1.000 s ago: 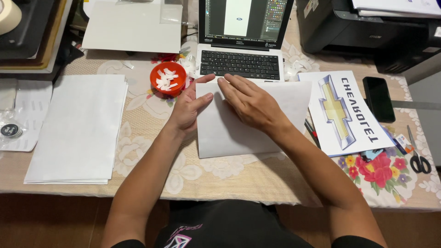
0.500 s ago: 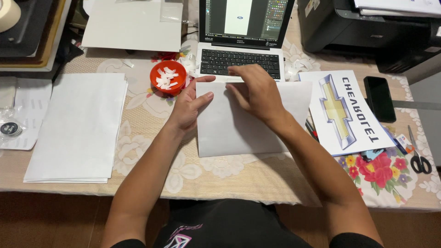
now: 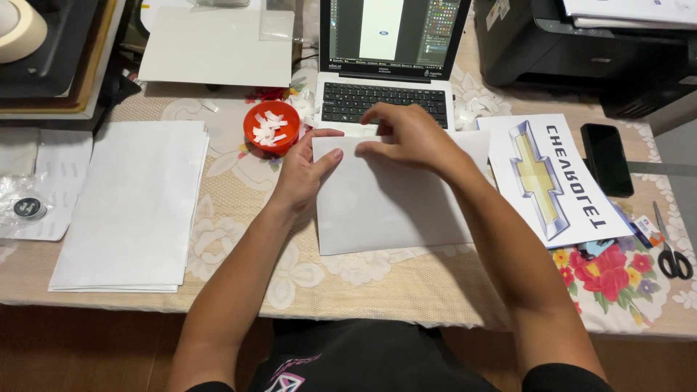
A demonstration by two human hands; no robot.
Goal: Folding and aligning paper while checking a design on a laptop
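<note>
Folding is in hand: left hand [image 3: 303,173] presses the white sheet [image 3: 392,207] flat just before the laptop [image 3: 388,65]; right hand [image 3: 410,138] pinches its top edge, so firm creasing seems called for next.

The right hand [image 3: 410,138] covers the top edge of the white sheet [image 3: 392,203], so what its fingertips pinch there cannot be told. The left hand [image 3: 305,170] hides the sheet's left corner. The printer [image 3: 581,51] and tape roll [image 3: 18,29] are cut off by the frame's edge. The bowl [image 3: 271,127] holds small white bits, perhaps paper scraps.
</note>
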